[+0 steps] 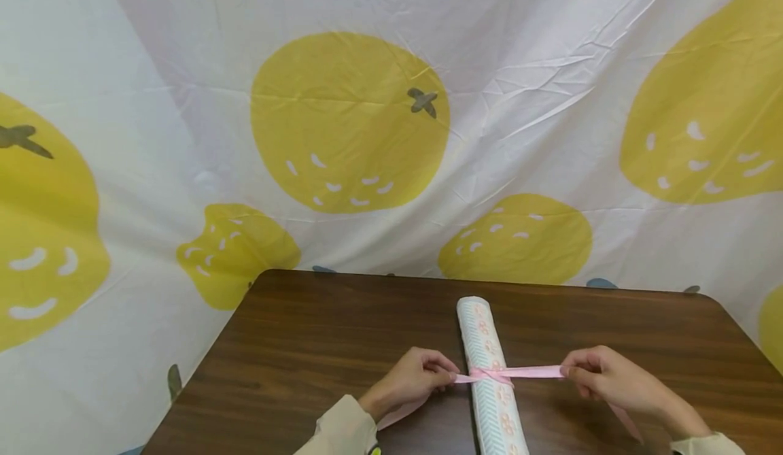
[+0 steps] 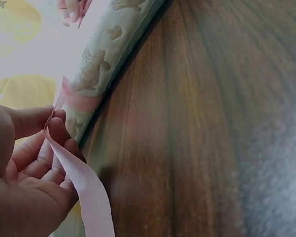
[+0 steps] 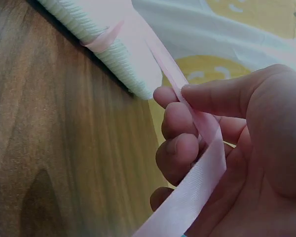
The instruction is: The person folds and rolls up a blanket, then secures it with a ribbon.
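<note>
A long white roll [image 1: 486, 346] with pale blue zigzags and orange prints lies lengthwise on the table. Around its middle goes a pink ribbon [image 1: 529, 372], crossed on top, its two ends drawn out to opposite sides. My left hand [image 1: 419, 378] pinches one end between thumb and forefinger, just left of the roll. On the other side, farther from the roll, my right hand [image 1: 612, 377] pinches the other end. Both stretches look taut. Below each hand a loose tail hangs; the left wrist view shows one ribbon tail [image 2: 84, 180], the right wrist view the other ribbon tail [image 3: 192, 192].
The dark brown wooden table [image 1: 342, 326] has rounded far corners. Directly behind it hangs a white cloth [image 1: 202, 54] printed with large yellow fruit. Light sleeves [image 1: 345, 428] cover the forearms.
</note>
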A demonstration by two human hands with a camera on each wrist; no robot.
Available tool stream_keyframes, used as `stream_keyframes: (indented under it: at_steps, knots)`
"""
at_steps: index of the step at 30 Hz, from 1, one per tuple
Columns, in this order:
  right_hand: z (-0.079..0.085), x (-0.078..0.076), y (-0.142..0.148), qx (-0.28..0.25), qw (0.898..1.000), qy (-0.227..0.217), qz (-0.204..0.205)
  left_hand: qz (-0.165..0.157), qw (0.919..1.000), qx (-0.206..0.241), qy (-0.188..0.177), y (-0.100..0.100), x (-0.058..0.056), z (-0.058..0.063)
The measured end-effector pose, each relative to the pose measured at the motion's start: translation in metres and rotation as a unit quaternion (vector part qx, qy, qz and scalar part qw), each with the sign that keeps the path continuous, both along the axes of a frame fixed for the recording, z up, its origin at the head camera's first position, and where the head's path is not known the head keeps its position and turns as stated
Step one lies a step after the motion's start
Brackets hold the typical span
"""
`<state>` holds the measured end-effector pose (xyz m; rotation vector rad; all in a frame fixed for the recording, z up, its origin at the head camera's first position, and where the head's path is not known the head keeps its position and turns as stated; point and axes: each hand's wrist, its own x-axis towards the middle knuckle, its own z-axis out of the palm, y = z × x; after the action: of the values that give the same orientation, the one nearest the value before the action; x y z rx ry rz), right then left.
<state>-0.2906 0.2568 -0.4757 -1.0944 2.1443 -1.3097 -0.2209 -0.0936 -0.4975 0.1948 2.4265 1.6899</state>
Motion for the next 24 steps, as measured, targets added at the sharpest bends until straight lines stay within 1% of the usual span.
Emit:
stream_keyframes:
  at_steps: [4,7,13,17,22,24]
  knots:
    - [-0.005,0.000,0.000,-0.005,1.000,-0.019,0.000,0.005,0.9992,0.039,-0.009,-0.002,0.000,0.000]
    - [-0.008,0.000,0.001,-0.007,0.999,-0.037,0.002,0.012,0.9985,0.053,-0.011,-0.004,-0.001,0.001]
    - [-0.012,-0.001,0.002,-0.019,0.997,-0.070,0.021,0.028,0.9987,0.042,0.007,-0.008,-0.003,0.005]
    - [-0.015,-0.001,0.003,-0.021,0.996,-0.083,0.038,0.031,0.9990,0.031,0.009,-0.012,-0.004,0.006]
    - [-0.019,-0.002,0.004,-0.011,0.994,-0.102,0.045,0.033,0.9990,0.027,0.010,-0.017,-0.006,0.007]
    - [-0.022,-0.002,0.004,-0.013,0.993,-0.106,0.049,0.033,0.9992,0.019,0.010,-0.019,-0.007,0.006]
